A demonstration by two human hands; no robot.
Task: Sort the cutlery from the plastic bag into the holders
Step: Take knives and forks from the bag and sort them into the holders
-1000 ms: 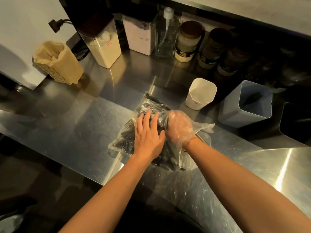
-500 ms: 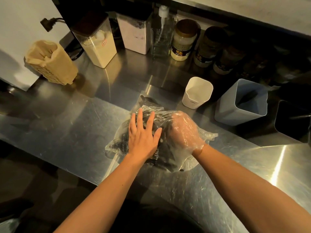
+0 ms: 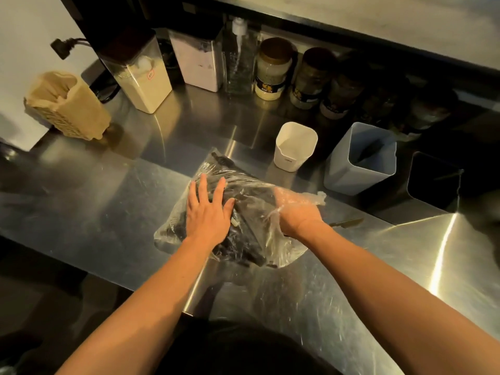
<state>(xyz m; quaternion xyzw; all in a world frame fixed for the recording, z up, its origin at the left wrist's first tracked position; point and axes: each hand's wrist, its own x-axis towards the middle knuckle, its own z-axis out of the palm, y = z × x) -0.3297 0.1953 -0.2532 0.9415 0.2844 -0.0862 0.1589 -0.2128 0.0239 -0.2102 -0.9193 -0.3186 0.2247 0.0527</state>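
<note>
We press our flat left hand on the clear plastic bag of black cutlery on the tabletop, while our right hand is inside it, its grip not discernible.

Pretty dim, warm yellowish light overall. The steel counter is throwing streaky glare, with one hard bright line flaring at the right near the dark bin. The far right jars are sinking into deep shadow, barely readable. The wide-angle lens is bending the edges, and fine detail is looking soft and smeary, especially inside the plastic bag.
</note>
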